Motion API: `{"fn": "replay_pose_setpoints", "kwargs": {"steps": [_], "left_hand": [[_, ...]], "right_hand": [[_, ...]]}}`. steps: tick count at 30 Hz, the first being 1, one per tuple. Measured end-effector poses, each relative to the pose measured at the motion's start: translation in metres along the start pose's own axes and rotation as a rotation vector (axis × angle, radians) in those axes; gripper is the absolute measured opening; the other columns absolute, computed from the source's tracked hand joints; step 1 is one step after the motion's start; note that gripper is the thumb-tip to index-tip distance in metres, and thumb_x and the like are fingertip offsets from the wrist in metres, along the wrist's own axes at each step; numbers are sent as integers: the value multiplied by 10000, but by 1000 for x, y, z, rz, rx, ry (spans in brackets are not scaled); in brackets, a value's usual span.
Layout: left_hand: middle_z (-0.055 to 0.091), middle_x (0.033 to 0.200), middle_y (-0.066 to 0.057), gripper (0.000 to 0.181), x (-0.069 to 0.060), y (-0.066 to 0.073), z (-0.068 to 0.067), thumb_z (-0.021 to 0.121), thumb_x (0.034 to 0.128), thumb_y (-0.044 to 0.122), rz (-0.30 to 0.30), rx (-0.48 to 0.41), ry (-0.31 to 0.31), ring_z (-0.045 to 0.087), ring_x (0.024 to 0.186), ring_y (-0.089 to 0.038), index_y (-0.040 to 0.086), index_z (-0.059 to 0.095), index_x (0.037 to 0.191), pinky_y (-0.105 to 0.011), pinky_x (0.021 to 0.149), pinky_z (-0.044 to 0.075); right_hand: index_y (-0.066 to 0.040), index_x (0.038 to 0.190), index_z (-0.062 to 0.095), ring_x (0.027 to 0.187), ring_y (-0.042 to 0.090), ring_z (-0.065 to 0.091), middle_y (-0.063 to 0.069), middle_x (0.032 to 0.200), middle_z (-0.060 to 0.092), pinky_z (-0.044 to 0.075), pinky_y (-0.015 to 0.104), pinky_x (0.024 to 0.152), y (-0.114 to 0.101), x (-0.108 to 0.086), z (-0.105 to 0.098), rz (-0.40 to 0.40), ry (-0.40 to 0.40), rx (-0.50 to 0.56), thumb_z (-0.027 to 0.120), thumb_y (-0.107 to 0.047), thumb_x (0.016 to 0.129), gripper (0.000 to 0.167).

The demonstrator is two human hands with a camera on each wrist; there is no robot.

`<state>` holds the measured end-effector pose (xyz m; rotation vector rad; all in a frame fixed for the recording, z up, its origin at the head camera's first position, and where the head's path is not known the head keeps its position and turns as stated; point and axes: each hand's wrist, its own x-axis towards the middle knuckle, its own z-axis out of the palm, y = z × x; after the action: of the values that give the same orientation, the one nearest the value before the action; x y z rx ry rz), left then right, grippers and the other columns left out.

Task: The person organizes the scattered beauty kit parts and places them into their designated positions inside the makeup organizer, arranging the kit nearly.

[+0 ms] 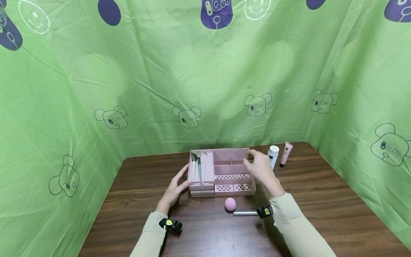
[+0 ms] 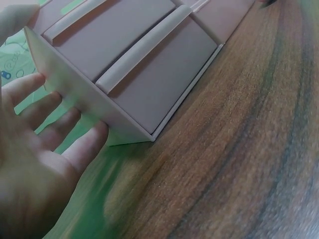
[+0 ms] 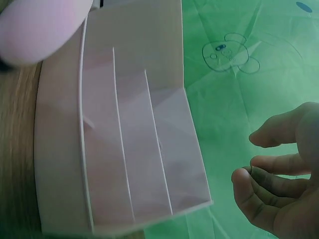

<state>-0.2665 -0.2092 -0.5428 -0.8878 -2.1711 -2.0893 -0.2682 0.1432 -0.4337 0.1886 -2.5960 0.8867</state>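
A pink desktop organizer (image 1: 236,193) stands on the table, with several makeup brushes (image 1: 199,166) lying on its left top tray. My left hand (image 1: 171,191) touches the organizer's left side, fingers extended along the wall and thumb near the front top corner. The left wrist view shows two drawer fronts (image 2: 164,84) beside that hand. Over the back right corner of the organizer hovers my right hand (image 1: 260,167), fingers loosely bent. In the right wrist view nothing lies between its thumb and fingers, and the organizer's divided compartments (image 3: 99,164) appear beside it.
Behind the right hand stand a white bottle (image 1: 273,153) and a pink squeeze tube (image 1: 286,154). A pink ball (image 1: 230,204) and a silver rod-like item (image 1: 245,213) lie in front of the organizer. Green cloth (image 1: 212,78) hangs around the table's back and sides.
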Motion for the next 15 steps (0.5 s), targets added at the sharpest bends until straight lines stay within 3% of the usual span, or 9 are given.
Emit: {"fn": "replay_pose_setpoints", "kwargs": {"steps": [8, 15], "left_hand": [[232, 1551, -309, 657, 1, 0, 0, 485, 955, -59, 21, -14, -10, 257, 1402, -478, -18, 183, 1538, -188, 1083, 352], [245, 1559, -283, 654, 1, 2, 0, 496, 960, -41, 15, -15, -8, 271, 1410, -448, 4, 201, 1541, -203, 1087, 357]], "right_hand": [[-49, 1035, 693, 815, 252, 683, 80, 884, 724, 521, 465, 753, 26, -9, -14, 23, 7, -49, 678, -199, 840, 246], [-62, 987, 695, 807, 301, 675, 99, 880, 729, 501, 515, 719, 46, -18, -27, 33, 23, -100, 673, -185, 824, 206]]}}
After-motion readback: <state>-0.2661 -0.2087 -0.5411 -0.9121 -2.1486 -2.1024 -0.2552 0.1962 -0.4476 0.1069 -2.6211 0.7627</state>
